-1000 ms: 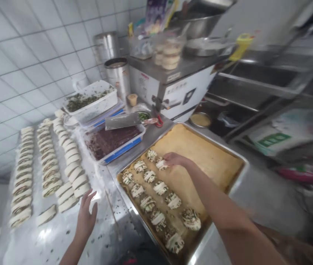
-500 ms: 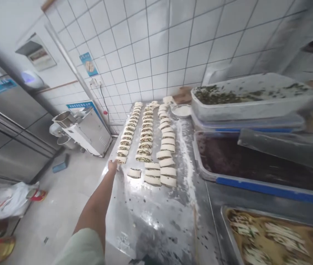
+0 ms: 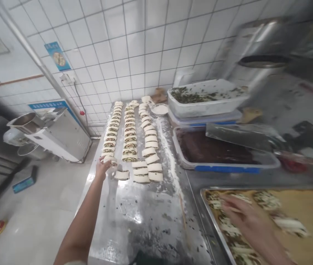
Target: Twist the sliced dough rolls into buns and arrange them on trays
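My left hand [image 3: 102, 166] reaches out to the near end of the left row of cut dough rolls [image 3: 109, 141] on the steel table [image 3: 142, 221]. Its fingers close round the nearest dough piece [image 3: 109, 159]. Two more rows of green-filled rolls [image 3: 130, 136] run beside it toward the wall. My right hand [image 3: 246, 217] is blurred, fingers spread, over the shaped pieces on the metal baking tray [image 3: 210, 221] at the lower right; nothing shows in it.
Behind the tray stands a tub of dark filling [image 3: 214, 151] with a blue edge, a scraper [image 3: 239, 134] lying across it. A white tub of chopped greens [image 3: 203, 97] sits further back. A steel machine [image 3: 51, 134] stands on the floor at left. Tiled wall behind.
The view swung from the baking tray to the dough rows. My left hand reached the left row and closed on its end piece; my right hand came back into view over the tray.
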`<state>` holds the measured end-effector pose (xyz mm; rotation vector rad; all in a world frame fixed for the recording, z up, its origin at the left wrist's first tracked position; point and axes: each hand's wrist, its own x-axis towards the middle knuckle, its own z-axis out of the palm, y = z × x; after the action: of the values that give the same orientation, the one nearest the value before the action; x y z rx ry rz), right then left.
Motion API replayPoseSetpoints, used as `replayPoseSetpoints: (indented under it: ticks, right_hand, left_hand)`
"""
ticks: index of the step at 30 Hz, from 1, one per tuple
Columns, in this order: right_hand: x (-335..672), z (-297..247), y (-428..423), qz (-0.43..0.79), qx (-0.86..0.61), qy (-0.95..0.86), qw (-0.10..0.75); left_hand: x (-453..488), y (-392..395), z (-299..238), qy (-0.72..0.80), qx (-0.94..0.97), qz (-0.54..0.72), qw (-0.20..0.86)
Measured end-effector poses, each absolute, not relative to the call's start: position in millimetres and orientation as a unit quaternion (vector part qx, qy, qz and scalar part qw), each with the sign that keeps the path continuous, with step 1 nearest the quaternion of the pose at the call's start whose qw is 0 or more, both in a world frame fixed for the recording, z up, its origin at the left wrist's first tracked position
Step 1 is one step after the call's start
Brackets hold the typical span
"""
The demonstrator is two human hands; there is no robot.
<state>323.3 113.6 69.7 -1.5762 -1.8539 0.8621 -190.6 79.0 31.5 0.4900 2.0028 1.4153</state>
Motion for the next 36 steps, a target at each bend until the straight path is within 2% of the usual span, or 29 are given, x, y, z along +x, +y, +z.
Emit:
replayPoseSetpoints:
  ticks: [2, 5, 8, 10, 13, 16, 20, 23, 29, 36]
  right_hand:
    - [278.5, 80.0, 97.6, 0.45, -0.548, -0.651, 0.272]
    - [222.8, 99.3, 78.7, 0.571, -0.469, -0.609, 0.289]
    - [207.9, 117.6, 70.0, 0.64, -0.395, -0.569, 0.333]
    - [220.9, 126.8, 67.6, 0.634, -0.378, -0.563, 0.372]
    - [259.3, 137.6, 64.7, 0.552, -0.404, -0.591, 0.427]
    - [302.3, 146.8, 61.8, 0.477, -0.431, -0.621, 0.448]
    - [353.9, 155.5, 56.7, 0.462, -0.448, -0.593, 0.484]
    - [387.1, 162.9, 50.1, 0.464, -0.453, -0.569, 0.506]
    - [438.9, 181.9, 40.6, 0.484, -0.439, -0.604, 0.456]
    - [467.1, 163.7, 44.2, 0.456, -0.455, -0.507, 0.572]
  left_hand:
    - [-148.6, 70.7, 50.7, 0.667, 0.196, 0.581, 0.423]
    - [-72.2, 55.2, 80.7, 0.491, 0.193, 0.604, 0.598]
    - [-0.2, 41.1, 104.4, 0.422, 0.18, 0.574, 0.679]
    - [36.6, 34.8, 114.4, 0.417, 0.162, 0.552, 0.704]
    - [73.3, 30.7, 123.5, 0.447, 0.165, 0.492, 0.729]
    - [98.2, 31.5, 130.3, 0.465, 0.215, 0.392, 0.764]
    - [135.0, 38.4, 137.8, 0.445, 0.262, 0.322, 0.793]
    - [167.3, 45.2, 143.3, 0.424, 0.288, 0.294, 0.807]
    - [216.5, 54.1, 152.3, 0.395, 0.402, 0.238, 0.791]
    - [251.7, 53.7, 162.7, 0.384, 0.286, 0.264, 0.837]
